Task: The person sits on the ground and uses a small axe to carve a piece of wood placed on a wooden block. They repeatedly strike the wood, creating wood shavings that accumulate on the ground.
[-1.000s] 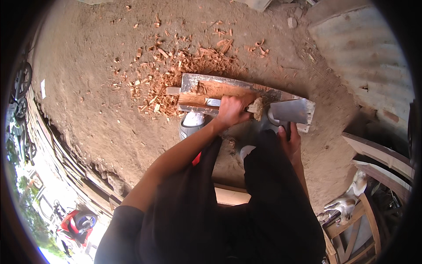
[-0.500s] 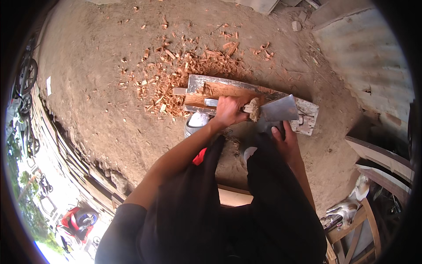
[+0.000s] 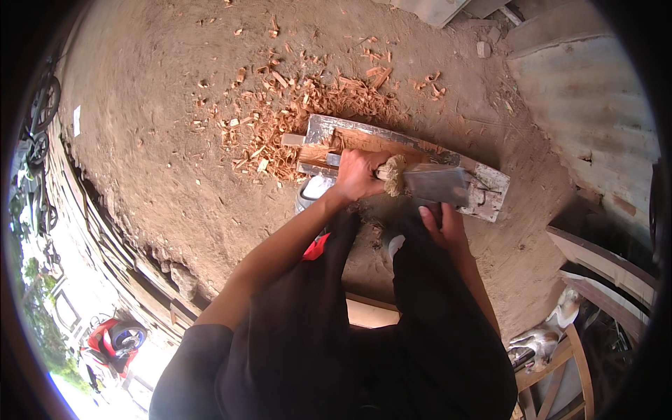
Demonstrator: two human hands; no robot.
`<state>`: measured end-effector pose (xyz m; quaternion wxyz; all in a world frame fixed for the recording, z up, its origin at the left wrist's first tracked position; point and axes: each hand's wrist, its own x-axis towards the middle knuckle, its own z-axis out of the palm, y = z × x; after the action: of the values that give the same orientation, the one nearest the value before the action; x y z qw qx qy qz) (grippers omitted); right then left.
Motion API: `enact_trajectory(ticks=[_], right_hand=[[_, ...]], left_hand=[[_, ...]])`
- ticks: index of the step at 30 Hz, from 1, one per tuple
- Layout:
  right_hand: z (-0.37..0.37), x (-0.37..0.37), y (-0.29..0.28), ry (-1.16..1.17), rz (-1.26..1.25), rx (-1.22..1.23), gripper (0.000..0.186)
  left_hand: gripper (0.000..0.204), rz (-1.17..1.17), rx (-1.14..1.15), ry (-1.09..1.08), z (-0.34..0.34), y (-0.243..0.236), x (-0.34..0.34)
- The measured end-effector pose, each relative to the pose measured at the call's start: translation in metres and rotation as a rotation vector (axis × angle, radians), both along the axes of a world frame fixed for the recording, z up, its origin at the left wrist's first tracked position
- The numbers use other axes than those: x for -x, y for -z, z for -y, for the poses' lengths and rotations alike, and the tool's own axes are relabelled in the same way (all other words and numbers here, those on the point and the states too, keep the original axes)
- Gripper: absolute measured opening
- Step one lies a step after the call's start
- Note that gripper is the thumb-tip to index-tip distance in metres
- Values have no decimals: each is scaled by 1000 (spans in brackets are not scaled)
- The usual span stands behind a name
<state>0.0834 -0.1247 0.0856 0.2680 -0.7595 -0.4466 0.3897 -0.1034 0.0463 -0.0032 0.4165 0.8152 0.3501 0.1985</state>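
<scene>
My left hand is wrapped round a chisel, whose metal blade lies in the reddish groove of a weathered wooden board; the handle's frayed top pokes out beside my thumb. My right hand grips the dark handle of a wide, flat metal blade, blurred and right at that frayed top; whether they touch I cannot tell. The board lies crosswise before my knees, a grey and white object under its left part. Wood shavings are heaped behind and left of it.
A corrugated metal sheet stands at right, above stacked boards. A dog lies at lower right by a wooden frame. Long planks line the left, with motorbikes beyond them.
The flat blade has swung leftward with my right hand, closer to the chisel's frayed top, and is now blurred. My left hand keeps its grip; the view has shifted slightly.
</scene>
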Motion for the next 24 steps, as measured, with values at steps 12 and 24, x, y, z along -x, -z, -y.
enact_trajectory(ticks=[12,24], right_hand=[[-22,5,-15,41,-59,34,29],[0,5,10,107,53,-29,28]], left_hand=[[31,-31,-34,-4,-4,8,-1],[25,-47,-44,-91,-1,9,-15]])
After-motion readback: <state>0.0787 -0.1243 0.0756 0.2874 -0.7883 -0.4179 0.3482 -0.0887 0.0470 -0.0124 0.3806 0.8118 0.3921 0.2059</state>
